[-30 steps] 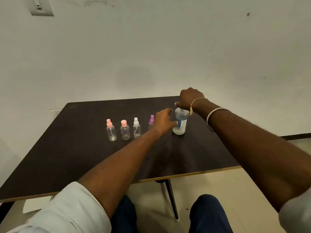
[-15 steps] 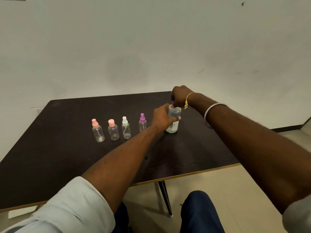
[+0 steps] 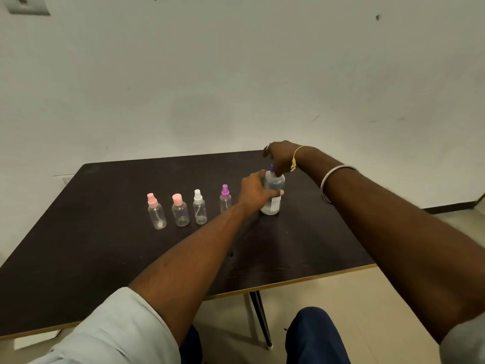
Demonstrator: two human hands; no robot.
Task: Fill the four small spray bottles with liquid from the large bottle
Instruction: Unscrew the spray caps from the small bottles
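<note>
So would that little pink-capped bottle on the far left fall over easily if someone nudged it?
Probably. The far-left spray bottle looks clear and empty, so likely very light. It stands tall on a narrow base, so a push near the cap would likely tip it. Its round body might then roll on the table.

A plain indoor room; whether home or office cannot be told. An off-white painted wall (image 3: pixel 236 74) with scuff marks fills the upper half, with a grey switch plate (image 3: pixel 27 5) at its top left corner. Before it stands a dark laminate surface (image 3: pixel 105 258) with a pale edge band, on a thin black metal leg (image 3: pixel 259 319). The floor (image 3: pixel 354 298) is pale tile, and a dark skirting (image 3: pixel 451 206) runs along the wall's foot at right.
</note>
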